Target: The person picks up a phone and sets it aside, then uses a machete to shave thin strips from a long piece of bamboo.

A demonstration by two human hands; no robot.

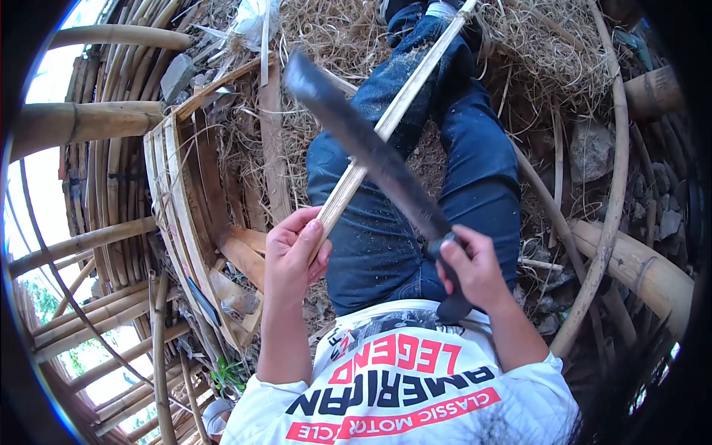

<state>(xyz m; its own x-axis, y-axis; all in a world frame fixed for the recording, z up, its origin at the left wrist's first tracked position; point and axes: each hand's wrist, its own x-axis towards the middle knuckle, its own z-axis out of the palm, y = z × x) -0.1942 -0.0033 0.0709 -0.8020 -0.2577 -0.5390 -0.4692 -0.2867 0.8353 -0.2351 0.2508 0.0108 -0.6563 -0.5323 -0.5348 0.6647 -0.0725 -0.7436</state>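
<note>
My left hand (298, 241) is closed round the near end of a long, pale bamboo strip (400, 100). The strip slants away from me over my jeans, its far end up near my feet. In my right hand (473, 268) is the black handle of a machete (371, 152), fingers wrapped round it. The dark, broad blade points up and to the left and crosses over the strip about midway. Some motion blur softens the blade. Fine shavings dot the jeans (478, 148).
Several split bamboo slats (174, 200) lean at my left beside a bamboo pole fence (111, 170). Curly shavings (552, 52) cover the ground ahead. A thick bamboo pole (638, 271), a curved stick (614, 170) and stones (591, 150) lie at my right.
</note>
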